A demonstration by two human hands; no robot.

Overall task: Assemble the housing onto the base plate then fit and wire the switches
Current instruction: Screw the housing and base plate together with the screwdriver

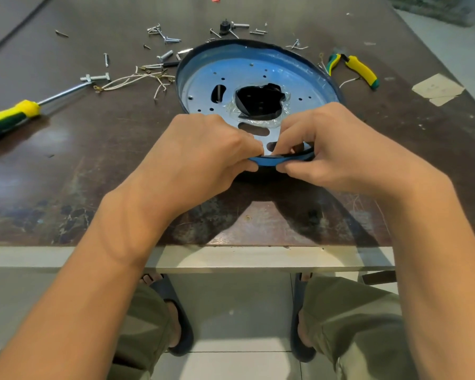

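Got the near lip of the round blue-rimmed metal pan (231, 69) pinched from both sides. Curled the left hand (203, 149) over the edge with the thumb tucked underneath, and clamped the right hand (327, 146) on the same lip just beside it, same way. So neither one open, both holding that rim tight.

Sitting mid-way across the dark brown counter (93, 160), with the front edge looking lifted a touch and the far edge down. Can't see any switches fitted yet, so guessing early days on this job.

Stuff to worry about from here:

- Thin sheet-metal lip plus a hard squeeze = sliced fingertips if the grip slides sideways.
- Letting go unevenly could drop or skate the pan back into the loose silver screws and bolts (162, 34) and scatter them off the counter.
- Thin white wires (132, 80) lying right against the left side; easy to trap or nick under the rim.
- Crinkly clear plastic film (284, 105) around the centre hole, next to the black part (258, 102); might snag or bunch and stop things seating flat.

Also worth minding the yellow-and-green screwdriver (11, 116) on the left and the yellow-and-green pliers (359, 68) near the right rim. Easy to bump if the pan gets swung round.
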